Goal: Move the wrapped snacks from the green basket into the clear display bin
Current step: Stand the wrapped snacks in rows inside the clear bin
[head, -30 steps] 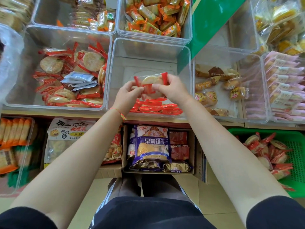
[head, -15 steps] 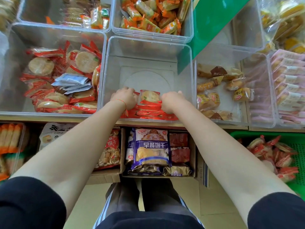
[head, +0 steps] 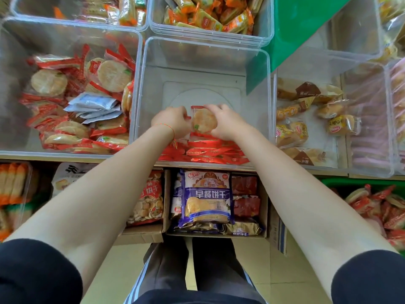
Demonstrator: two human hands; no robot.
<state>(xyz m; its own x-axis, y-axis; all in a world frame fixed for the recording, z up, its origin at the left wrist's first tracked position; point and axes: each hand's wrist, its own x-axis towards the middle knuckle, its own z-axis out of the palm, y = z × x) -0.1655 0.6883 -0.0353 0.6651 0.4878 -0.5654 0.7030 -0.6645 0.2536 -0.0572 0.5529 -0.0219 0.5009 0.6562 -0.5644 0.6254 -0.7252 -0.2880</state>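
Observation:
A red-edged wrapped rice cracker (head: 203, 120) sits between both hands inside the clear display bin (head: 202, 62). My left hand (head: 174, 120) pinches its left edge and my right hand (head: 226, 121) holds its right edge. The cracker is just above a row of several red wrapped snacks (head: 210, 150) stacked along the bin's near wall. The green basket (head: 341, 183) shows at the lower right with several more red wrapped snacks (head: 377, 207) in it.
A clear bin of round crackers (head: 72, 102) stands left of the display bin, and a bin of small cakes (head: 306, 119) stands right. More bins (head: 208, 16) lie behind. Cardboard boxes with biscuit bags (head: 206, 198) sit on the shelf below.
Both hands lowered the cracker into the bin onto the stack, then shifted slightly toward the back. The cracker now lies flat-faced between the fingers.

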